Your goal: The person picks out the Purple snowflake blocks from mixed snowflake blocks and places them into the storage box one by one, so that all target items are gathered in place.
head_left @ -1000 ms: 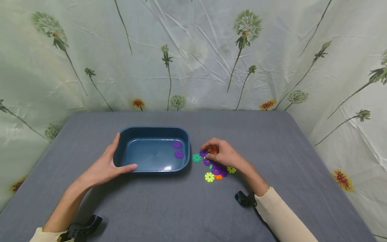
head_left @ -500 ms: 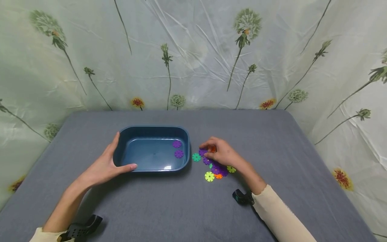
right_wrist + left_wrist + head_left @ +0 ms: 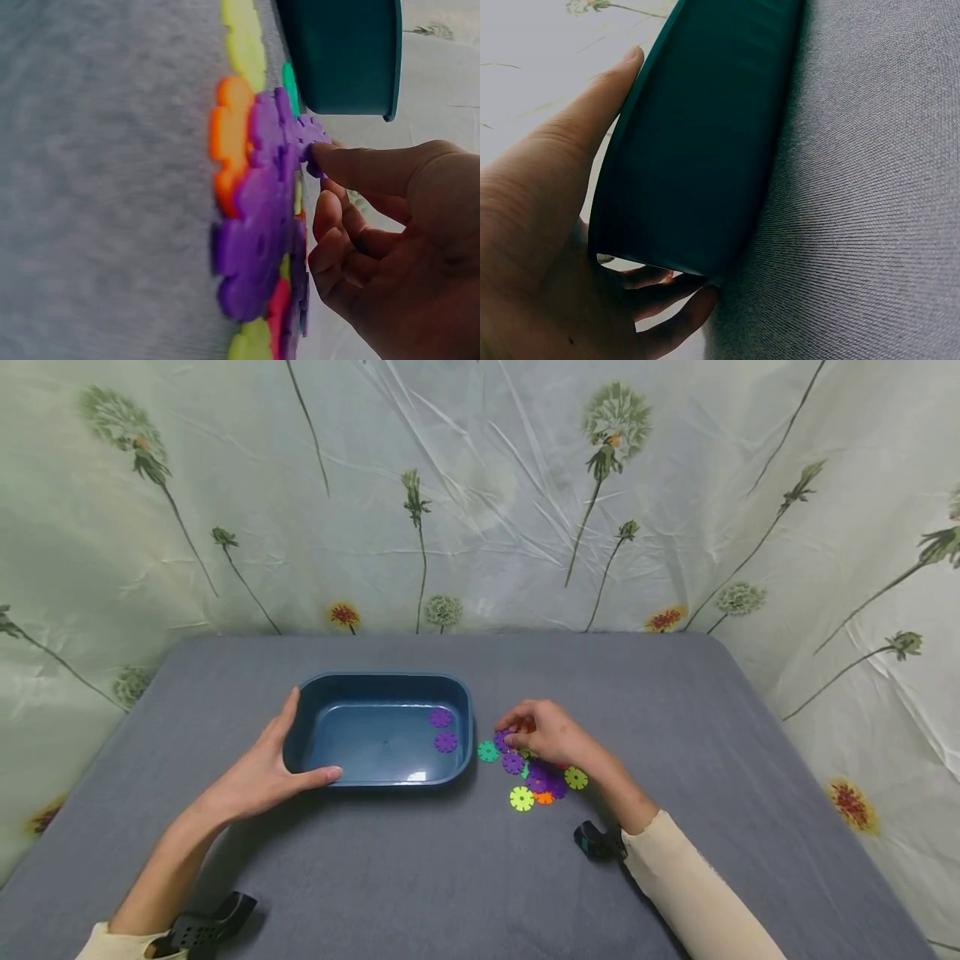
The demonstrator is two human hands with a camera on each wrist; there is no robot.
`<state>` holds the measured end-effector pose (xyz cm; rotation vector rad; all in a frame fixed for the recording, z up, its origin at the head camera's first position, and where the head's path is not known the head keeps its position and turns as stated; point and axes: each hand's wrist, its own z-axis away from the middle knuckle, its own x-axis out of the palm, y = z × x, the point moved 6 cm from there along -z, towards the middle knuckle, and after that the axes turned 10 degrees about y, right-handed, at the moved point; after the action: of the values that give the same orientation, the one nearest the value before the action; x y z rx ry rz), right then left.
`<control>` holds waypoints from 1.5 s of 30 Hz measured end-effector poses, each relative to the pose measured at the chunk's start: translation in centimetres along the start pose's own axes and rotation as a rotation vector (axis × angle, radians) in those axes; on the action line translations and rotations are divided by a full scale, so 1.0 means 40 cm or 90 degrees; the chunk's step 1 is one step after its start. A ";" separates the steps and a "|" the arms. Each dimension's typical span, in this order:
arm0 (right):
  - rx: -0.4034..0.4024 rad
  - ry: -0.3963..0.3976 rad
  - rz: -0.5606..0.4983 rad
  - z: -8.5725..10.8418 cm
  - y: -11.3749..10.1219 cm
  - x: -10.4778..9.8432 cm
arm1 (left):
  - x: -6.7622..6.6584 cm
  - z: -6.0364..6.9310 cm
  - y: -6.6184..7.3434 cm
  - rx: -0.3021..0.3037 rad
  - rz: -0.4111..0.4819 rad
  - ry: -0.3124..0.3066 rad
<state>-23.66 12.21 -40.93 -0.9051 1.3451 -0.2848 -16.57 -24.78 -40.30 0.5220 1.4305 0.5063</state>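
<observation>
The left hand [image 3: 257,777] grips the left end of a blue tray [image 3: 356,743], thumb over the near rim; in the left wrist view its fingers curl round the tray's end wall [image 3: 697,142]. Two purple discs [image 3: 446,742] lie inside the tray at its right. Right of the tray, the right hand [image 3: 553,735] pinches a purple notched disc [image 3: 309,135] between thumb and fingers, above a loose pile. That pile holds several purple discs [image 3: 259,232], an orange one [image 3: 229,142] and yellow-green ones [image 3: 246,45].
A green disc [image 3: 488,752] lies between tray and pile, and a yellow-green disc [image 3: 522,799] at the pile's near edge. Grey cloth [image 3: 420,877] covers the table. Behind it hangs a flower-printed curtain [image 3: 495,510]. Each wrist wears a black device.
The right forearm has shifted slightly left, with the fingers still at the pile's far left side. More of the pile shows beneath the right hand. The left hand and tray stay put.
</observation>
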 end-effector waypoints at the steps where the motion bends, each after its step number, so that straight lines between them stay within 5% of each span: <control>1: 0.001 -0.002 -0.003 -0.001 0.000 0.001 | 0.000 0.001 -0.001 0.001 -0.001 -0.001; 10: 0.005 0.000 -0.029 -0.007 -0.006 0.010 | -0.001 0.005 -0.001 0.002 -0.008 0.000; 24: 0.007 0.085 -0.072 -0.024 -0.017 -0.012 | 0.000 0.001 0.004 -0.009 -0.005 0.002; 45: 0.007 0.148 -0.165 -0.043 -0.060 -0.027 | 0.002 0.001 0.000 -0.005 -0.008 0.014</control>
<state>-24.77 10.70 -38.39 -1.0629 1.4362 -0.6124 -16.53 -24.73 -40.36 0.5025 1.4513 0.5074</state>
